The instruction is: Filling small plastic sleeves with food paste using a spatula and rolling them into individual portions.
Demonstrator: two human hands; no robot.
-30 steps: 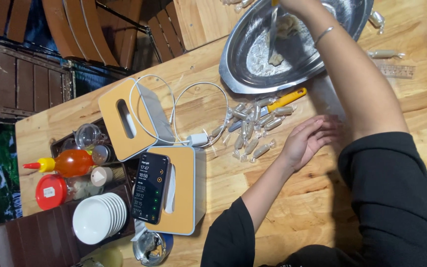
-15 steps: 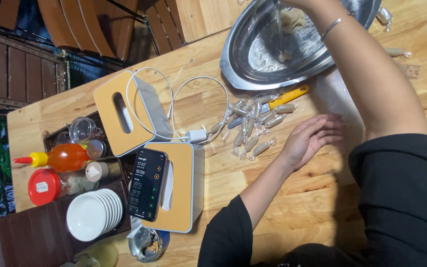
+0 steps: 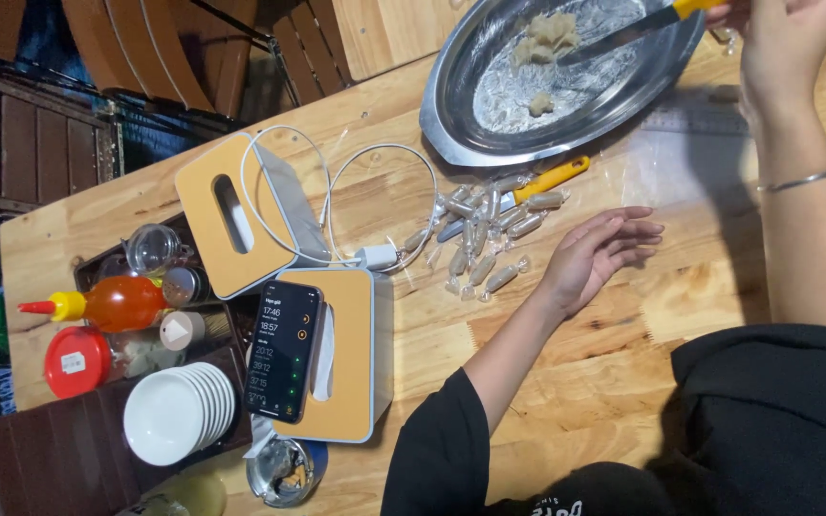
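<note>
- The right hand (image 3: 786, 48), at the top edge of the view, is closed around the yellow-handled, dark-bladed knife (image 3: 623, 33). Only the end of the handle shows, so the exact finger grip cannot be told.
- The blade reaches into the oval stainless-steel tray (image 3: 489, 153), its tip just beside a cluster of pale, sticky-looking dough lumps (image 3: 547, 33). One smaller lump lies apart, lower in the tray.
- The left hand (image 3: 599, 253) lies released and flat on the pale wooden bench (image 3: 547, 382), fingers spread, holding nothing.
- Just beside its fingertips is a scatter of small clear-wrapped candy pieces (image 3: 480, 239). A second yellow-handled knife (image 3: 552, 179) lies among them, close under the tray's rim.
- A clear plastic sheet (image 3: 681, 143) lies on the bench between the tray and the right forearm.
- Risk, as I judge it: nothing steadies the tray, so a firm push with the blade could make it slide or rock on the bench. It could then knock the loose knife and scatter the wrapped pieces.
- The lumps may also cling to the blade and drop outside the tray when it is lifted.
- Further out, a white charger cable (image 3: 375, 191) loops near the wrapped pieces, and a sweeping forearm could snag it. It runs past two white-and-tan tissue boxes (image 3: 231, 220), and a black phone (image 3: 284, 349) rests on the nearer box.
</note>
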